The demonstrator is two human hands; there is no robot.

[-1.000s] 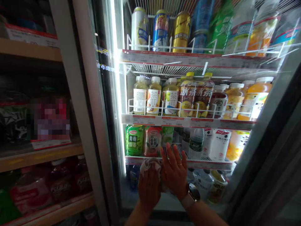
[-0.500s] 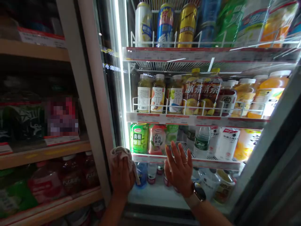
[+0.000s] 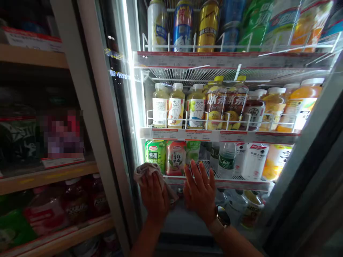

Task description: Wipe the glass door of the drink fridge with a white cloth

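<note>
My left hand (image 3: 154, 196) presses a greyish cloth (image 3: 146, 170) against the glass door of a drinks fridge, fingers laid over it. Folds of the cloth stick out above and to the right of the fingers. Flat on the same glass, my right hand (image 3: 199, 187) has its fingers spread and holds nothing. A ring is on one finger and a watch (image 3: 223, 216) on that wrist. Behind the glass near my hands stand a green drink bottle (image 3: 155, 150), a red tea bottle (image 3: 175, 159) and a clear water bottle (image 3: 226, 160).
Inside the fridge, a middle shelf holds tea bottles (image 3: 176, 107) and juice bottles, and a top shelf holds cans (image 3: 183, 26). A door frame (image 3: 88, 107) runs down the left side. Left of it are wooden shelves (image 3: 34, 57) with more bottles.
My left hand and the cloth have slid right across the glass, away from the door's left edge and closer to my right hand. My right hand stays spread on the glass.
</note>
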